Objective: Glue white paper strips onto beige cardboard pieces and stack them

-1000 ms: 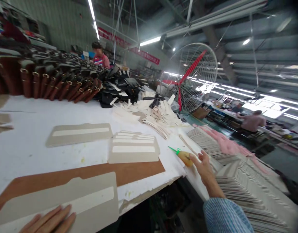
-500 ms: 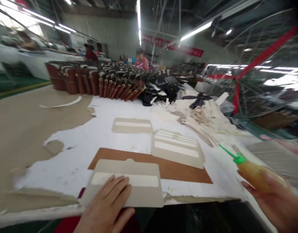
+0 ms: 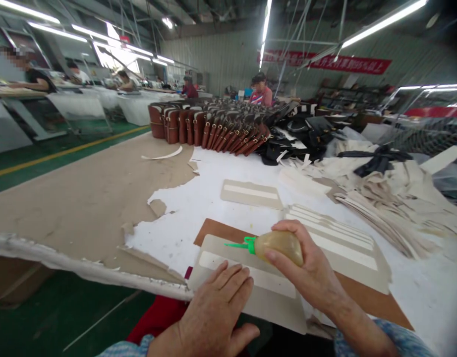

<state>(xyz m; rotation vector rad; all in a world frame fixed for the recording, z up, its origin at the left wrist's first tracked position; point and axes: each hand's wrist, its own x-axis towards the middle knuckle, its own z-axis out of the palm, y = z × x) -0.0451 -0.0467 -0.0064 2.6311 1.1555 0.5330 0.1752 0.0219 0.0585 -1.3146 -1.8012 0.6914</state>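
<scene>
My left hand (image 3: 223, 302) lies flat with its fingers stretched out on a beige panel (image 3: 276, 308) that carries a pale strip (image 3: 273, 281). That panel rests at the table's near edge, partly over a brown sheet (image 3: 209, 229). My right hand (image 3: 306, 263) is wrapped round a squeeze bottle (image 3: 282, 245) with yellowish contents and a green nozzle. The bottle is tilted on its side above the panel, and its thin tip points left over the panel's upper part. Whether the tip touches the panel, I cannot tell.
Several overlapping beige panels (image 3: 347, 248) lie to the right, and a single panel (image 3: 251, 193) lies farther back. Brown bags (image 3: 213, 126) stand in rows at the back. Black pieces (image 3: 303, 131) and cream scraps (image 3: 407, 183) are heaped on the right. A co-worker (image 3: 261, 91) is behind the bags.
My right hand has brought the bottle in from the far right to above the panel. My left hand stays on the panel. The view has turned right to left, shifting the scene rightward.
</scene>
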